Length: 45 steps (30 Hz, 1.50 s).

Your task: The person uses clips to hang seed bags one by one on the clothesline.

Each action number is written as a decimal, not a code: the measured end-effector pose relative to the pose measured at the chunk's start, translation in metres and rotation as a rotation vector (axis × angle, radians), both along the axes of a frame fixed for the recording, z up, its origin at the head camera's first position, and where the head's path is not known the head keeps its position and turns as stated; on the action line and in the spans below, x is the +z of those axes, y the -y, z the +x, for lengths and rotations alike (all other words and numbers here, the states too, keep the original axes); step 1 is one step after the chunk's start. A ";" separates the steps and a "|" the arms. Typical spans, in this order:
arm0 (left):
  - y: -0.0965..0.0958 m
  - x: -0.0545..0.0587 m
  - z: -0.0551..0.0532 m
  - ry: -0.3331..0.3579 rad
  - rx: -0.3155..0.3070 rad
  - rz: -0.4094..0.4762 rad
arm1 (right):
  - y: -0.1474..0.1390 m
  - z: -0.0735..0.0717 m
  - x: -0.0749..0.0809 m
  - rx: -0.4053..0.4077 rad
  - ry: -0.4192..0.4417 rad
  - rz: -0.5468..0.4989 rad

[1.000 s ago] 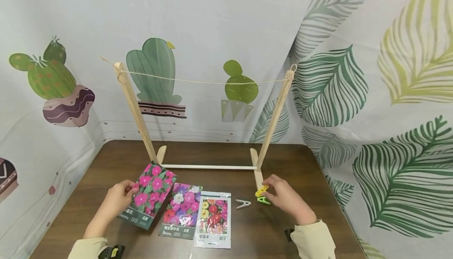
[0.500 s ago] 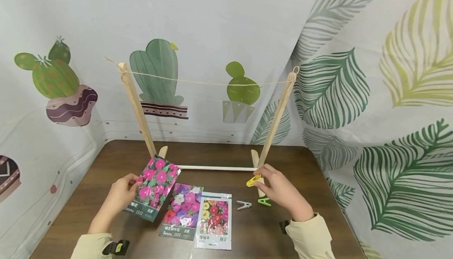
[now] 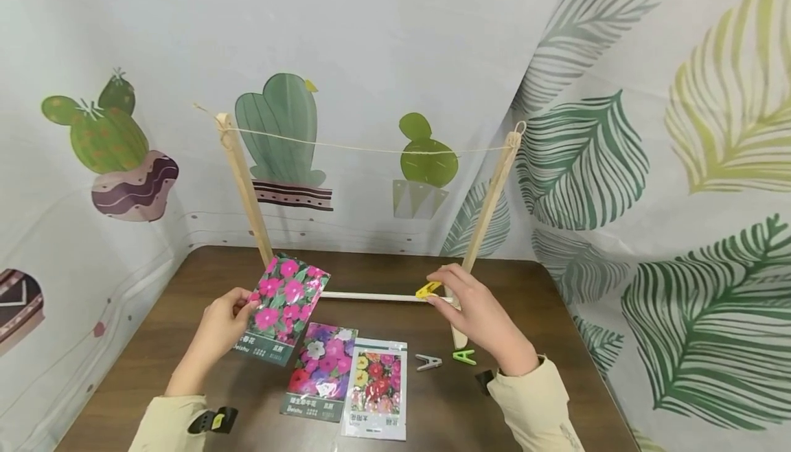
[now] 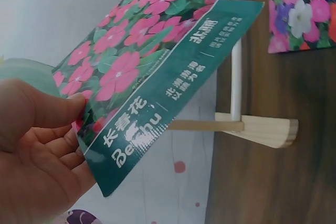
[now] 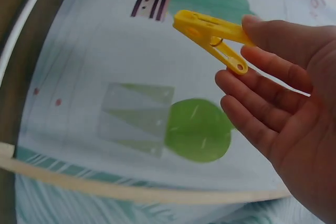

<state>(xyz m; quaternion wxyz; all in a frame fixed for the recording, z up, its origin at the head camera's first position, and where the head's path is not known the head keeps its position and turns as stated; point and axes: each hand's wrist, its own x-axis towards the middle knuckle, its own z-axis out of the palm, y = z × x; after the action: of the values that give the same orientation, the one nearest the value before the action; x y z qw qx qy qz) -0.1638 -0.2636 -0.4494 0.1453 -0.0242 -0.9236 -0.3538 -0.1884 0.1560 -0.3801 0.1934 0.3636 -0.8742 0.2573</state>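
Holding a pink packet [image 3: 284,308] pinched at its edge in the left hand [image 3: 224,316], lifted above the table [image 3: 154,342], with a yellow peg [image 3: 428,290] nipped between right hand's [image 3: 472,308] thumb and fingertips near the rack's [image 3: 488,205] right post. Could slip, judging by so light a pinch on glossy foil; could also tip the rack if bumped.

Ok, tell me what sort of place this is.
Probably a staged tabletop set, not a lived-in room: a brown table closed in by printed cactus and leaf curtains, with a small wooden string rack, seed packets and clothes pegs laid out.
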 end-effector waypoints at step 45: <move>-0.014 0.097 -0.063 -0.156 -0.022 0.392 | 0.065 -0.073 0.133 0.317 -0.321 -0.245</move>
<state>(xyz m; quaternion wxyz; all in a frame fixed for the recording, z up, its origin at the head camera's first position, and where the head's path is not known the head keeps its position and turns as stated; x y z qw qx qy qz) -0.2269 -0.2499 -0.3528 0.2145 -0.0328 -0.8228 -0.5252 -0.2619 0.0906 -0.2471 0.3294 0.5062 -0.7266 0.3275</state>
